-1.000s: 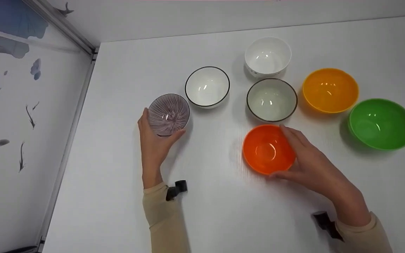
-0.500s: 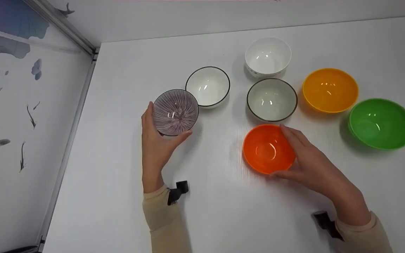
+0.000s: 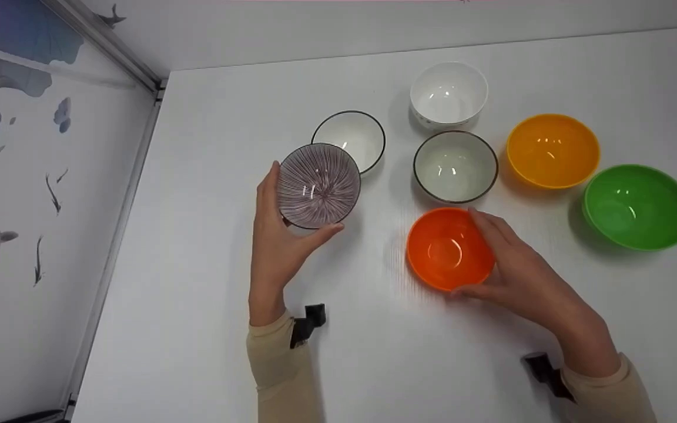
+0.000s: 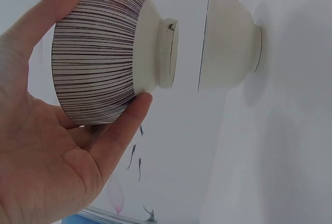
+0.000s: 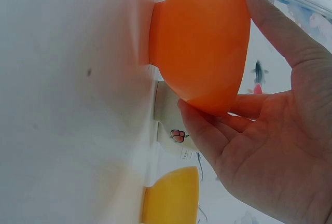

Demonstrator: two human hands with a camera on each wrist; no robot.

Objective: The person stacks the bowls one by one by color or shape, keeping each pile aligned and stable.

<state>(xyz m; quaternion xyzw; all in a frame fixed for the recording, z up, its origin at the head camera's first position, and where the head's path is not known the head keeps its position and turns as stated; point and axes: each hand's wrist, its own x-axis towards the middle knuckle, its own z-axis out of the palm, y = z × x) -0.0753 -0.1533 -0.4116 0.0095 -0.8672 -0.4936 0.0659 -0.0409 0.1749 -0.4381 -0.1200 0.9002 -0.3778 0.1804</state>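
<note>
My left hand (image 3: 282, 235) grips a bowl with fine purple-brown lines (image 3: 319, 187) by its side, thumb on the near edge and fingers on the far left. In the left wrist view this striped bowl (image 4: 98, 53) is held up off the table, its pale foot showing. It overlaps a white bowl with a dark rim (image 3: 356, 135) in the head view. My right hand (image 3: 520, 276) holds an orange bowl (image 3: 447, 249) at its right side, thumb near and fingers far. In the right wrist view the orange bowl (image 5: 202, 42) has its foot at the tabletop.
Beyond the orange bowl stands a pale grey-green bowl with a brown rim (image 3: 456, 167), with a white bowl (image 3: 449, 94) behind it. A yellow bowl (image 3: 553, 151) and a larger green bowl (image 3: 638, 207) stand at the right. A printed side panel (image 3: 33, 235) borders the table's left.
My left hand has lifted the striped bowl and carried it to the right, so it now covers part of the dark-rimmed white bowl. The right hand and orange bowl stay put.
</note>
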